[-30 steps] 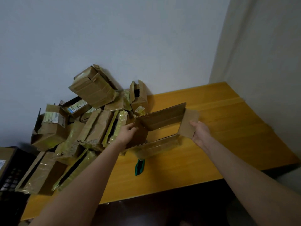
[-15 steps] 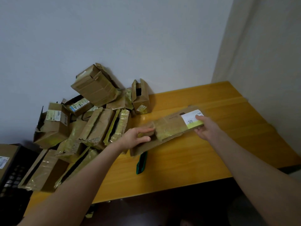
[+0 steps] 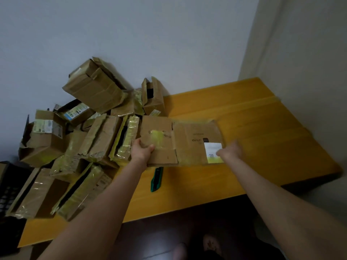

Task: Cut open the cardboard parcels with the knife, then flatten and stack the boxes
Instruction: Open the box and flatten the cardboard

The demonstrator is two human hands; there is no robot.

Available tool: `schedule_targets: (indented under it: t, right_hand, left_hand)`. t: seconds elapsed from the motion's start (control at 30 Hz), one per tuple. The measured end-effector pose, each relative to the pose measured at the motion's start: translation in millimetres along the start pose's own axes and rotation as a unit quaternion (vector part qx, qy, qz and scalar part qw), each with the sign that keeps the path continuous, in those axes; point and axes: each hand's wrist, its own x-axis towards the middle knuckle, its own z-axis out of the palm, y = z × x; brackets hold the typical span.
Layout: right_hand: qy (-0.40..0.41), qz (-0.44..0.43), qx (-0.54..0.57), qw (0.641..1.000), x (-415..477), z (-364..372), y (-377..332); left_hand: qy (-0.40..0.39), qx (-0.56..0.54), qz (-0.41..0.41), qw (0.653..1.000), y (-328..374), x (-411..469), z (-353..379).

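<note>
The flattened box [image 3: 189,139] lies on the yellow table [image 3: 262,128], its long axis running left to right, its white label [image 3: 213,152] at the right near corner. The left hand [image 3: 141,152] grips the box's left flap, thumb on top and fingers curled beneath. The right hand [image 3: 230,152] sits at the label, too blurred to tell its grip. Just nearer than the box lies 1 green knife [image 3: 156,180], pointing away from the person. Left of the box slumps a pile of parcels [image 3: 93,128].
</note>
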Motion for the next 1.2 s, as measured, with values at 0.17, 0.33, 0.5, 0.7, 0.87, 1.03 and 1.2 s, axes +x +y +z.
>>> schedule_targets:
  t: [0.17, 0.33, 0.5, 0.7, 0.87, 1.03, 1.2]
  right_hand:
    - [-0.051, -0.184, -0.159, 0.969, -8, 35, 4]
    - [-0.097, -0.234, -0.277, 0.927, 3, 60, 22]
    - [-0.097, -0.257, -0.337, 0.901, 15, 76, 39]
    - [-0.055, -0.296, -0.393, 0.869, 38, 83, 36]
    - [-0.083, -0.306, -0.4, 0.86, 62, 99, 54]
    - [-0.076, -0.312, -0.398, 0.859, 67, 105, 61]
    - [-0.079, -0.311, -0.403, 0.857, 69, 105, 60]
  left_hand:
    - [-0.038, 0.051, -0.022, 0.998, -27, -8, 41]
    - [-0.051, 0.278, -0.009, 0.959, -63, -13, 72]
    - [-0.071, 0.508, 0.218, 0.83, -84, -8, 90]
    - [-0.167, 0.582, 0.269, 0.749, -87, 17, 120]
    - [-0.183, 0.63, 0.246, 0.714, -111, 29, 132]
    - [-0.171, 0.632, 0.242, 0.717, -116, 29, 135]
    - [-0.178, 0.624, 0.234, 0.724, -116, 32, 136]
